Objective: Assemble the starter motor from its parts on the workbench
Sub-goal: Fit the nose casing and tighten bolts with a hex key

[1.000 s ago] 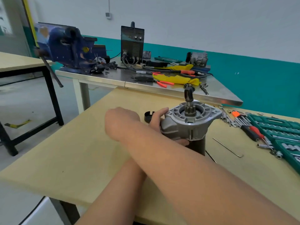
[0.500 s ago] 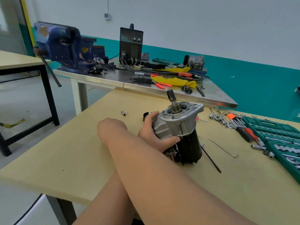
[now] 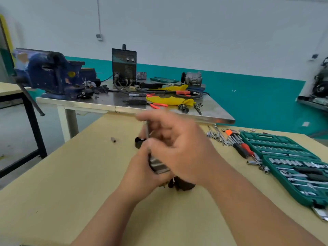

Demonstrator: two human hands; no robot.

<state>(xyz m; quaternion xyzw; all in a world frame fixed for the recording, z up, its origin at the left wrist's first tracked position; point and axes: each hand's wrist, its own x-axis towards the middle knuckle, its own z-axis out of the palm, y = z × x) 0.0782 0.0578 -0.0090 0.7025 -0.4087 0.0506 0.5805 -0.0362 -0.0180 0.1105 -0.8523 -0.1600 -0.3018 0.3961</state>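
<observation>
Resting mid-bench [image 3: 71, 174], the starter motor [image 3: 158, 166] is gripped round its grey housing by the left hand [image 3: 140, 172]; judged heavy, rigid, best held there; right hand [image 3: 182, 150] blurred, fingers' state cannot be told.

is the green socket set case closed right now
No, the green socket set case lies open on the wooden workbench, with its rows of sockets and tools showing.
</observation>
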